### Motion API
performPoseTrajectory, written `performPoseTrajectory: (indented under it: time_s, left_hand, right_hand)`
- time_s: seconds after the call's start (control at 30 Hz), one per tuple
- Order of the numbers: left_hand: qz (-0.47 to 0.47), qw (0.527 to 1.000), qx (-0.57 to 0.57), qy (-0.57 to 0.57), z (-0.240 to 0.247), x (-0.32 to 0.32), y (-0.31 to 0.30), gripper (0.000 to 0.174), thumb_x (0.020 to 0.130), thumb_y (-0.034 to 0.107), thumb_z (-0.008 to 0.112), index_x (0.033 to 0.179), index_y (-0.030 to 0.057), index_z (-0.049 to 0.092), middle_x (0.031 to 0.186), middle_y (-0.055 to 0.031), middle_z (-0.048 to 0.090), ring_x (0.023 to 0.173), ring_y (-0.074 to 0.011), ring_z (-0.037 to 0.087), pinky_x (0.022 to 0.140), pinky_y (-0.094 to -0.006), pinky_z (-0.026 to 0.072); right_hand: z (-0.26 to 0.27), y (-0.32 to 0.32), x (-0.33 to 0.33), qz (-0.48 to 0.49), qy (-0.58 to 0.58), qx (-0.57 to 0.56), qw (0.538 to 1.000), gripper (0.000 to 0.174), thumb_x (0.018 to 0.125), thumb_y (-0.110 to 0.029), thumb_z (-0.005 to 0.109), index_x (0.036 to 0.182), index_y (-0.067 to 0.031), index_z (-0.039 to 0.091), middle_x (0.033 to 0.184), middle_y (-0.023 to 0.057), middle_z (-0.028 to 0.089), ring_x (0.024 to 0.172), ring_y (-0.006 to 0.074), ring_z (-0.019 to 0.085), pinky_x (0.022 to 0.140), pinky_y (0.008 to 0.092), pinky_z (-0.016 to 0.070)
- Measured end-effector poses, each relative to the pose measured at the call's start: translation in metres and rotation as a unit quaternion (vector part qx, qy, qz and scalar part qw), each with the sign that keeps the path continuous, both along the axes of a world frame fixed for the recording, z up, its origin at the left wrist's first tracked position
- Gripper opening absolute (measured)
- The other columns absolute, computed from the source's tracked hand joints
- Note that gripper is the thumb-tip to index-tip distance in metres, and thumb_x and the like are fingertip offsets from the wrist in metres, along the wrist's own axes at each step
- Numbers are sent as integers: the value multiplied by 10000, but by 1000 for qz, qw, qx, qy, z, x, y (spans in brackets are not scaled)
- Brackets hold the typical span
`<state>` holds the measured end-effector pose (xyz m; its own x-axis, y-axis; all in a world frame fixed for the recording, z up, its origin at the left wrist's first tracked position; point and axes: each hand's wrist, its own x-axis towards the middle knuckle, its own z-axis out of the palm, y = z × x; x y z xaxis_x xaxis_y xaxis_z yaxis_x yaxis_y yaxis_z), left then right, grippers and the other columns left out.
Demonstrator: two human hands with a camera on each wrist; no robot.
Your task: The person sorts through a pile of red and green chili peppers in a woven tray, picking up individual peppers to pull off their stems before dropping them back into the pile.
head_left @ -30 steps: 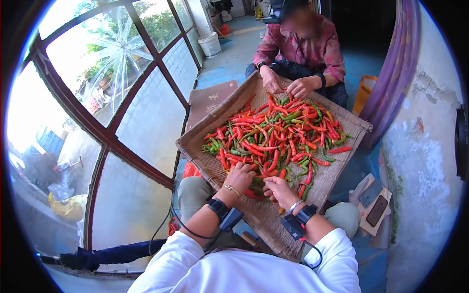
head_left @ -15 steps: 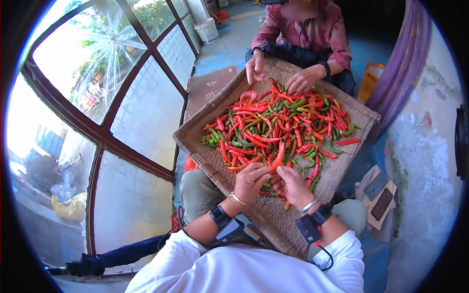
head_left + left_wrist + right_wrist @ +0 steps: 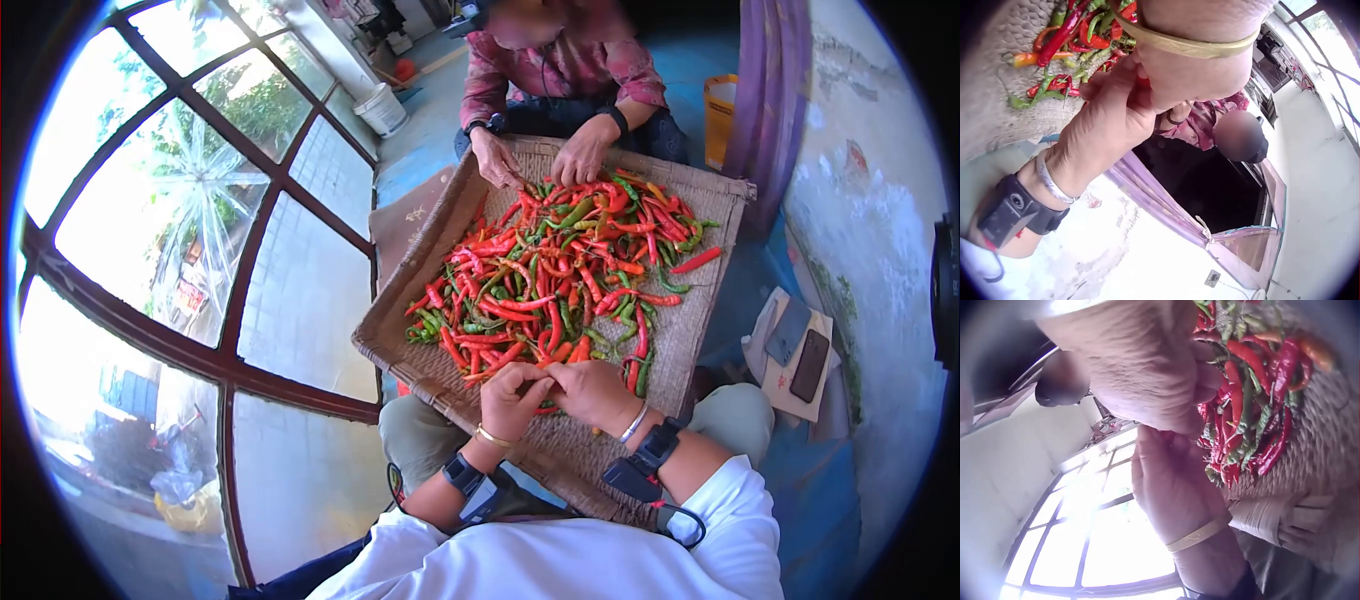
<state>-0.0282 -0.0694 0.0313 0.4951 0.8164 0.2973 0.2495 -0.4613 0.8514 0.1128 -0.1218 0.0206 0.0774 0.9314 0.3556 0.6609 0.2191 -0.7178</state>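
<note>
Red chilli [image 3: 549, 362]: lower centre of frame, at near edge of pile [image 3: 560, 260] on woven tray [image 3: 560, 445]. Pinched between curled fingers of left hand [image 3: 510, 400] and right hand [image 3: 592, 392], tip to tip; equally near both. Mostly hidden; long axis unreadable.

A second ago the left hand [image 3: 512, 400] and right hand [image 3: 592, 392] lay side by side on the near edge of the chilli pile [image 3: 560, 270]. Then they lifted a long orange-red chilli [image 3: 1142, 81] between them. Now they have closed fingertip to fingertip and only a scrap of it shows. At the top of the frame the other person's hands [image 3: 575, 165] have come together in the pile, one of them off the tray [image 3: 560, 450] rim.
</note>
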Motion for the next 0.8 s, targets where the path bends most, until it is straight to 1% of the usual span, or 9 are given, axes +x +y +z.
performPoseTrajectory:
  time_s: [0.07, 0.13, 0.17, 0.33, 0.4, 0.47, 0.53, 0.63, 0.8]
  left_hand:
    - [-35, 998, 45, 2, -3, 0, 1, 91, 731, 35, 633, 814, 15, 602, 709, -38, 564, 630, -120, 552, 573, -227, 451]
    - [-14, 986, -109, -124, -4, 0, 2, 121, 809, 89, 571, 890, -1, 582, 737, -25, 556, 635, -91, 543, 576, -215, 451]
    - [-26, 989, -95, -114, -1, -3, 8, 187, 864, 140, 507, 944, -20, 561, 764, -19, 545, 631, -67, 523, 578, -202, 448]
    - [-6, 982, -167, -86, -6, -17, 35, 164, 839, 112, 552, 929, -24, 573, 713, 2, 564, 624, -57, 513, 567, -193, 434]
    - [-5, 981, -173, -91, -9, -26, 40, 152, 833, 101, 559, 923, -21, 578, 704, 7, 566, 627, -55, 511, 567, -192, 432]
    - [-39, 986, -159, -23, -16, -37, 45, 128, 832, 88, 554, 901, -14, 589, 710, 9, 568, 633, -54, 515, 570, -194, 432]
    - [-41, 985, -168, -11, -12, -38, 44, 112, 828, 76, 552, 885, -11, 593, 705, 5, 571, 643, -48, 520, 574, -195, 430]
    - [-64, 993, -73, 68, -2, -36, 45, 115, 809, 70, 558, 893, -2, 592, 681, -35, 574, 623, -103, 547, 573, -222, 439]
    - [-150, 959, 133, 200, 9, -16, 63, 141, 739, 91, 585, 860, 19, 591, 744, -118, 591, 667, -261, 587, 599, -321, 464]
  right_hand:
    - [-4, 0, 0, 10, -84, -61, 995, 190, 713, -245, 610, 826, -98, 569, 645, 121, 584, 624, 289, 591, 549, 381, 471]
    - [-1, 0, 5, -13, -73, -42, 996, 194, 709, -268, 619, 781, -94, 576, 598, 123, 570, 586, 296, 582, 522, 386, 458]
    - [-1, 0, 9, -40, -22, -44, 998, 199, 712, -276, 621, 752, -85, 579, 597, 124, 570, 575, 297, 577, 510, 386, 449]
    - [-10, 4, 50, -162, 141, -47, 975, 289, 725, -320, 612, 682, -35, 589, 564, 145, 552, 519, 288, 560, 490, 395, 432]
    - [-31, 17, 83, -174, 222, -76, 956, 250, 758, -279, 600, 715, -33, 592, 526, 78, 544, 454, 201, 533, 447, 323, 422]
    - [9, 24, 108, -167, 451, -91, 872, 223, 805, -239, 562, 868, -26, 586, 595, 19, 542, 490, 104, 516, 431, 228, 406]
    - [40, 33, 127, -197, 473, 43, 857, 272, 836, -211, 526, 1025, -16, 529, 701, 9, 543, 566, 70, 532, 437, 172, 400]
    - [37, 40, 145, -223, 502, -1, 836, 401, 837, -226, 525, 1158, 1, 451, 805, 45, 571, 657, 83, 552, 494, 186, 429]
    - [3, 32, 106, -139, 481, -136, 855, 271, 831, -185, 517, 1060, -41, 528, 755, 39, 588, 594, 73, 545, 482, 175, 426]
